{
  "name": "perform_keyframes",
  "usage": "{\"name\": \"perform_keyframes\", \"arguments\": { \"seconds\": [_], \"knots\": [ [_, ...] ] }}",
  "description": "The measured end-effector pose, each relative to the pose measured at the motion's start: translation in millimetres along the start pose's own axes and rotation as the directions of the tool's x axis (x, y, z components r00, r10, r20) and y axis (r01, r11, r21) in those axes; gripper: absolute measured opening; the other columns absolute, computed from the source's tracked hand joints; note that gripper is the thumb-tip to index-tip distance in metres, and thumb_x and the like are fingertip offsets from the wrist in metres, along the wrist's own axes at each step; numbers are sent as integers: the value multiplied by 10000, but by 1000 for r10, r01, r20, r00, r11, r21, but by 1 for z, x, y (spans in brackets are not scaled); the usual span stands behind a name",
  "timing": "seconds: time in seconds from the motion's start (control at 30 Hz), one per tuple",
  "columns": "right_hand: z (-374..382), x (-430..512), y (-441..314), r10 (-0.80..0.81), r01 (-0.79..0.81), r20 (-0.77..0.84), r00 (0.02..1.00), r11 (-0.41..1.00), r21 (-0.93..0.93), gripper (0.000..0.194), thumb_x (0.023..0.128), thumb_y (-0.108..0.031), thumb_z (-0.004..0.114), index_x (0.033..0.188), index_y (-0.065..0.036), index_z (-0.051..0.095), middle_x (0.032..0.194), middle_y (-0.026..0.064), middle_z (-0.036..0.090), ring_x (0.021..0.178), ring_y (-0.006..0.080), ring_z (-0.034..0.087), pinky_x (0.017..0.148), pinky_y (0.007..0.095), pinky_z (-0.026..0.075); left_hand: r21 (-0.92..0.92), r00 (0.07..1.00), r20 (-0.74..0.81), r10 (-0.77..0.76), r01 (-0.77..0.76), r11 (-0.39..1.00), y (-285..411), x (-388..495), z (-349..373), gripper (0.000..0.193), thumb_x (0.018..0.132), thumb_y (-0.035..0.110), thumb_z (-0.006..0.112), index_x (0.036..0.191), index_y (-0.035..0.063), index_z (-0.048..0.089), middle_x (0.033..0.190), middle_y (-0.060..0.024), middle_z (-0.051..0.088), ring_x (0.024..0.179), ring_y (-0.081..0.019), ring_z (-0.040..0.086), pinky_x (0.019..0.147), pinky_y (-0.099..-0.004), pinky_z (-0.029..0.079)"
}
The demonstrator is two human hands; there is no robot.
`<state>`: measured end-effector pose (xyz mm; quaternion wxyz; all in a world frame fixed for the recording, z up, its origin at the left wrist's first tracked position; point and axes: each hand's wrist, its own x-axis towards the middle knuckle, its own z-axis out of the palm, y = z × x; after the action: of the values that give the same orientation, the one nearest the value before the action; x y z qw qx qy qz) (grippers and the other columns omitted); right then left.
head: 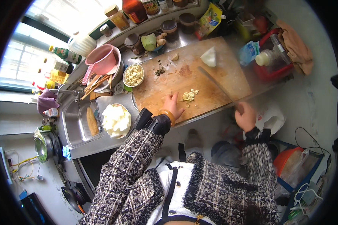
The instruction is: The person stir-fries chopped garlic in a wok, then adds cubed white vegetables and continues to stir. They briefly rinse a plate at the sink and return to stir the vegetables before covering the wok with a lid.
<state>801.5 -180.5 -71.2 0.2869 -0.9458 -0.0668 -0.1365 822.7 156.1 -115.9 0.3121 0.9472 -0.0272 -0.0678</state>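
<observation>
My right hand (245, 116) grips a kitchen knife (214, 82) by its handle, past the near right edge of a wooden cutting board (169, 77). The blade slants over the board's right half. My left hand (173, 106) rests on the board's near edge, holding nothing, fingers spread. Just right of its fingertips lies a small pile of chopped garlic (189, 95). Farther back are dark chopped bits (159, 71), a garlic piece (175, 56) and a pale vegetable wedge (209, 57). Peeled garlic cloves (133, 74) fill a small bowl left of the board.
White vegetable chunks (116, 121) are heaped on a plate left of my left hand. Beyond it is a steel sink (73, 123) with a faucet (69, 89). A pink colander (101, 60) and lidded jars (169, 27) stand behind. A red basket (273, 73) sits at right.
</observation>
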Motion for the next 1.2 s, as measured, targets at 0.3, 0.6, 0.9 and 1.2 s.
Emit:
{"name": "perform_keyframes", "arguments": {
  "seconds": [0.3,0.6,0.9,1.2],
  "knots": [
    [36,-65,-38,538,-847,677,502,149,510,182,928,-223,533,855,-66,477,610,-19,441,415,57,406,360,220,351,33,994,103,26,-30,999,8,20,11,729,641,134,777,1289,82,446,1151,-200,468,1002,-345,539,851,-382,472],
    [75,-94,-58,423,-824,712,561,200,530,197,926,-215,542,813,-71,470,572,-20,454,405,59,426,347,225,350,-258,999,16,-44,46,965,-1,25,21,535,662,32,746,1165,56,566,1080,-148,519,776,-218,605,716,-284,523],
    [73,-100,-75,295,-869,818,494,142,473,189,939,-220,524,842,-70,462,599,-10,457,408,66,424,359,223,361,-375,996,-26,-82,66,925,-10,10,20,444,667,-23,705,1097,44,616,924,-94,573,675,-153,577,643,-266,507],
    [36,-97,-147,234,-891,867,440,237,388,166,943,-196,505,852,-69,451,613,3,456,411,83,423,375,228,358,-335,966,-241,-93,7,942,-14,-65,-47,500,596,14,764,1076,60,630,850,-118,566,702,-223,597,666,-319,509]
  ]
}}
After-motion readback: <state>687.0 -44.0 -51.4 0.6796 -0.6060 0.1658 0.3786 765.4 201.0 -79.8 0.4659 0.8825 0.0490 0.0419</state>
